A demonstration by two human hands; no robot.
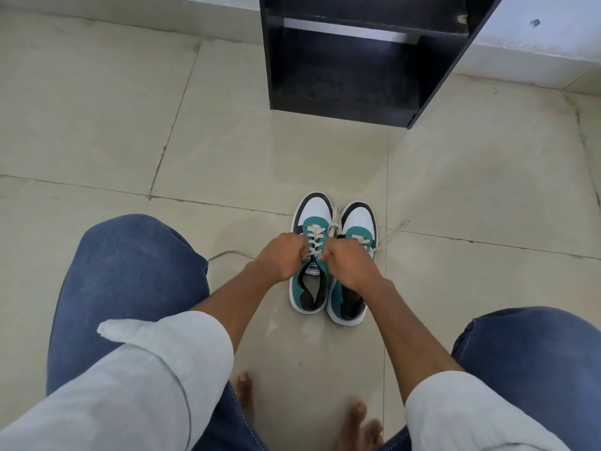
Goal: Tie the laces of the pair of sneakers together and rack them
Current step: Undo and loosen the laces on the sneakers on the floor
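Note:
Two teal, white and black sneakers stand side by side on the floor, toes pointing away from me: the left sneaker (313,219) and the right sneaker (357,219). My left hand (281,258) and my right hand (349,258) meet over the left sneaker's tongue, each pinching a cream lace (313,245). One loose lace end (393,234) trails right of the pair, another lace end (224,253) trails left behind my left hand. A lace loop lies between the two toes.
A black shoe rack (351,112) with open shelves stands on the tiled floor straight beyond the sneakers, against a white wall. My knees in blue jeans flank the sneakers, and my bare feet (354,418) are near the bottom edge.

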